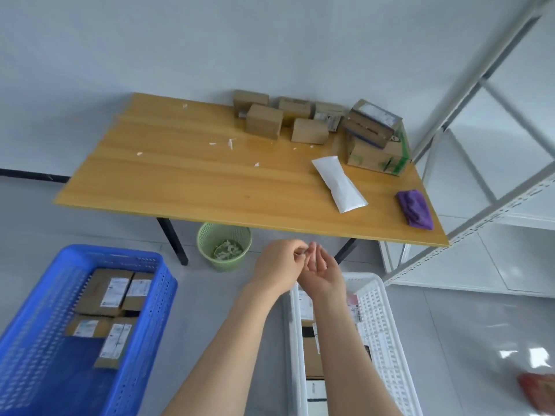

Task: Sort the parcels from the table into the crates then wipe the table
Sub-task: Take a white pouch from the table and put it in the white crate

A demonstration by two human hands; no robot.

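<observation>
Left hand (279, 262): fingers curled, tips pinched together against right fingertips; can't tell if it holds anything. Right hand (322, 271): palm up, fingers loose, holding nothing. Both hang in front of the bench (210, 181) near edge, over the floor between blue crate (150, 310) and white crate (381, 331), both holding parcels. On the bench: cardboard parcels (264, 125) clustered back right, white mailer (338, 183) near them, purple cloth (416, 211) at right edge, paper scraps (230, 143) mid-top. Green bin (223, 249) under the bench.
</observation>
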